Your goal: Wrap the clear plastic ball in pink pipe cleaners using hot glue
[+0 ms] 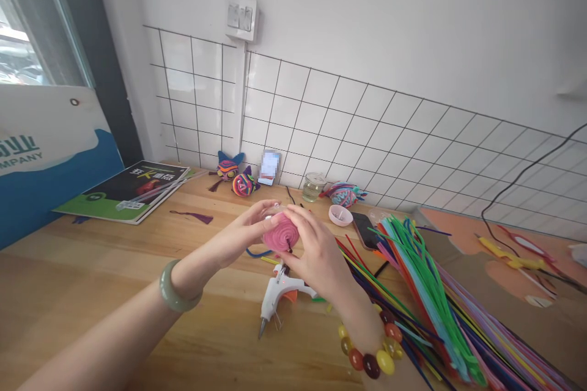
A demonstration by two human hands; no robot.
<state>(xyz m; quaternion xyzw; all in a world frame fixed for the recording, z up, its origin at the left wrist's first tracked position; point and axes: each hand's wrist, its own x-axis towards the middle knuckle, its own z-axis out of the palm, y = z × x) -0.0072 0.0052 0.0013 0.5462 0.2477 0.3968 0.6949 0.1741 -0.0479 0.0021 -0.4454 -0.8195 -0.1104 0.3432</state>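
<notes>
A round pink coiled piece (279, 235) is held up over the wooden table between both hands. My left hand (250, 226) grips its left and upper side, fingers closed round it. On the right, my right hand (316, 250) has its fingers over the top and its thumb at the lower edge. A small dark bit shows on the coil's lower right; I cannot tell what it is. Just below the hands lies a white glue gun (277, 293), its nozzle towards me. Bundled pipe cleaners (422, 293) of many colours lie right of my right hand.
Colourful wrapped figures (245, 183), a propped phone (269, 167), a glass jar (313, 187) and a pink bowl (340, 215) stand along the wall. A dark phone (364, 230) lies nearby. Magazines (132, 189) and a purple tassel (195, 217) are left; yellow-handled pliers (513, 258) are right.
</notes>
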